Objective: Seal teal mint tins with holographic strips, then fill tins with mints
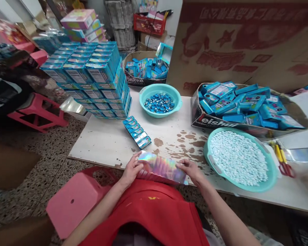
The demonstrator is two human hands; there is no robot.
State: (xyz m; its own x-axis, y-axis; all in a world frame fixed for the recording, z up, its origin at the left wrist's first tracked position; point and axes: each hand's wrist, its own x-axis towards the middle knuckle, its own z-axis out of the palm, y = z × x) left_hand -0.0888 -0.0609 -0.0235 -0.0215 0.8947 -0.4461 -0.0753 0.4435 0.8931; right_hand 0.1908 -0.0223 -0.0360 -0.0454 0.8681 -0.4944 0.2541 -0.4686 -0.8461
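Note:
A shiny holographic cardboard box [160,166] lies between my hands at the table's near edge, against the red apron [154,212]. My left hand [130,171] grips its left end, thumb on top. At the right end, my right hand [191,169] pinches the upper edge. Whether anything is inside the box is hidden from me. Just beyond it, a row of small blue candy boxes [137,132] lies at a slant on the white table [100,140]. A turquoise basin [161,113] behind them holds many small blue and silver tins.
Stacked blue display boxes [100,78] stand at the back left. On the right are an open carton [202,121] of blue boxes, a turquoise basin [210,160] of pale candies and red-handled scissors [287,169]. A pink stool [74,201] stands at the lower left.

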